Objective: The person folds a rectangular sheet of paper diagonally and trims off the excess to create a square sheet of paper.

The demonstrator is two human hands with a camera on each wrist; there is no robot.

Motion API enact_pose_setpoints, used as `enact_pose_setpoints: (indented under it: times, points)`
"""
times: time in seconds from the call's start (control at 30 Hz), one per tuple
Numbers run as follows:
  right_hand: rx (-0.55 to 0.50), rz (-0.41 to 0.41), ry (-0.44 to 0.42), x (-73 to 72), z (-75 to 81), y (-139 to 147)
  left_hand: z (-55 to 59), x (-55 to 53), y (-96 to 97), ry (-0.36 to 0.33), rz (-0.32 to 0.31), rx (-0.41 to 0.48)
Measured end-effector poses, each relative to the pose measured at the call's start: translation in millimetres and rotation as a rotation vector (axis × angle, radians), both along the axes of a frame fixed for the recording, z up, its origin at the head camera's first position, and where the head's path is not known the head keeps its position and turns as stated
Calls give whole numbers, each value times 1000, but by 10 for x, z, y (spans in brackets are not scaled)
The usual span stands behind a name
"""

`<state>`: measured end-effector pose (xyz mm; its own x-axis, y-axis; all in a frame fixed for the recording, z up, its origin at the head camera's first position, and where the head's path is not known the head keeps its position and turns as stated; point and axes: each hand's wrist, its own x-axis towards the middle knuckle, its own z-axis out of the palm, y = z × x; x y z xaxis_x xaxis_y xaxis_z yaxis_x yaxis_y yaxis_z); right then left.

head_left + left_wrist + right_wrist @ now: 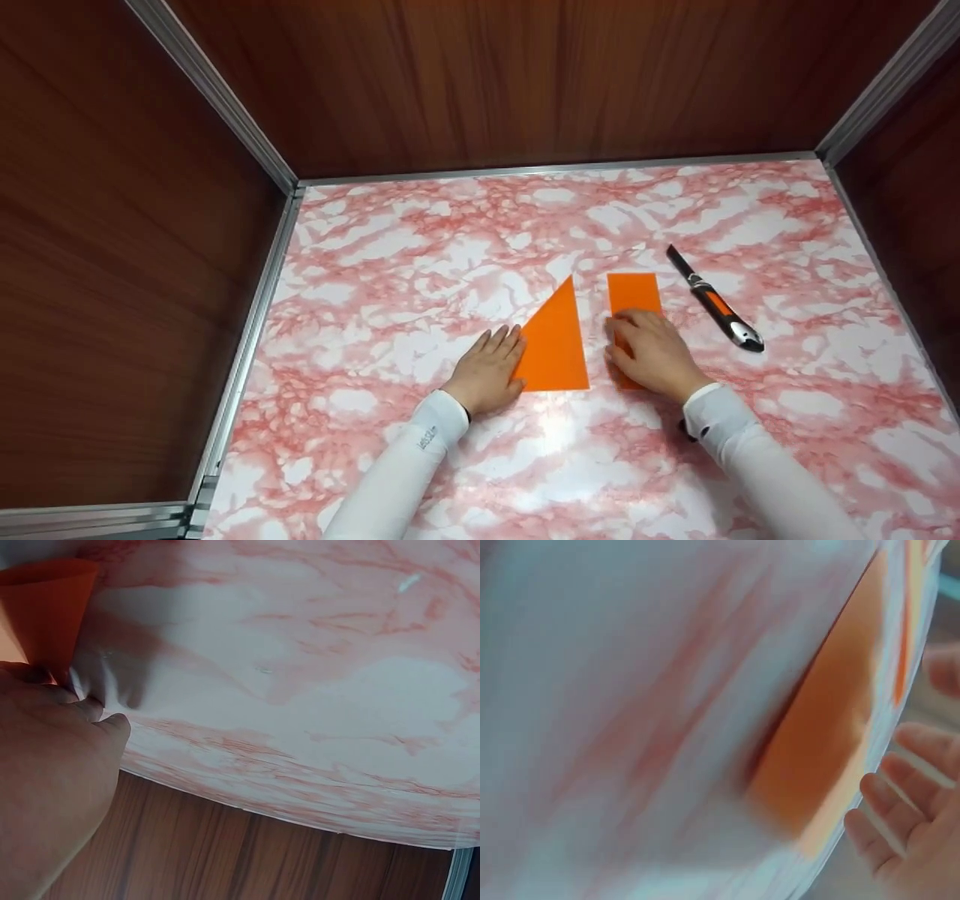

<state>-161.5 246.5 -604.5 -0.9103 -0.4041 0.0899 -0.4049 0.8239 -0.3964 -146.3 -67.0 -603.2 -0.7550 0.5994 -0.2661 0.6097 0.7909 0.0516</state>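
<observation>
A four-sided orange paper piece [555, 349] with a slanted upper-left edge lies on the table, its left part beneath my left hand [486, 373]. The fingers of that hand are straight and rest at the slanted edge. In the left wrist view, the orange paper [49, 611] appears at upper left, beside the fingertips. Right of it lies a narrow orange paper strip [634, 291], partly hidden by my right hand [654, 352]. That hand's fingers are relaxed and slightly bent over the strip. The right wrist view shows the fingers [889, 802] spread, close beside the strip [821, 716].
A black utility knife [712, 300] with an orange inlay lies to the right of the strip, at a slant. The table [420, 247] has a red and white marbled top. Dark wood panels [480, 82] with metal edging stand around its back and sides.
</observation>
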Motion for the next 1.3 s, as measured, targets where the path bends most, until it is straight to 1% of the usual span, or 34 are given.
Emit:
enact_pose_setpoints:
  times: [0.07, 0.13, 0.23, 0.33, 0.47, 0.57, 0.63, 0.73, 0.8, 0.83, 0.87, 0.93, 0.97, 1.03, 1.13, 1.2, 1.3]
  points:
    - [-15, -5, -18, -9, 6, -164, -1, -3, 12, 2, 4, -5]
    - [-16, -26, -53, -23, 8, -312, -2, -5, 27, 2, 6, -7]
    - [-8, -88, -126, -49, 3, -477, -5, -2, 47, -2, 8, -5]
    - [0, -146, -179, -78, 1, -585, -11, 0, 54, -2, 10, -11]
    - [9, -170, -189, -105, -3, -658, -17, 3, 49, 3, 14, -13]
    - [-32, -187, -175, -106, -8, -686, -19, 9, 40, 1, 14, -10]
    - [-92, -209, -165, -101, -15, -702, -22, 15, 33, 2, 14, -9]
    - [-243, -254, -150, -97, -17, -739, -20, 18, 20, 8, 11, -1]
    - [-378, -288, -196, -107, -17, -765, -26, 19, 11, 19, 8, 7]
    - [-455, -305, -233, -114, -15, -780, -28, 18, 7, 24, 8, 10]
    - [-526, -322, -278, -123, -12, -793, -33, 17, 4, 30, 6, 12]
    - [-631, -359, -377, -142, -8, -813, -42, 15, 2, 40, 4, 12]
    - [-667, -377, -421, -149, -6, -822, -44, 14, 2, 41, 3, 12]
    - [-695, -399, -473, -159, 1, -838, -39, 10, 5, 35, 7, 18]
    - [-723, -427, -491, -165, 16, -856, -19, -3, 11, 14, 24, 70]
    - [-762, -445, -480, -166, 39, -863, -3, -16, 12, -7, 45, 141]
    - [-829, -467, -452, -165, 95, -865, 31, -39, 14, -57, 93, 283]
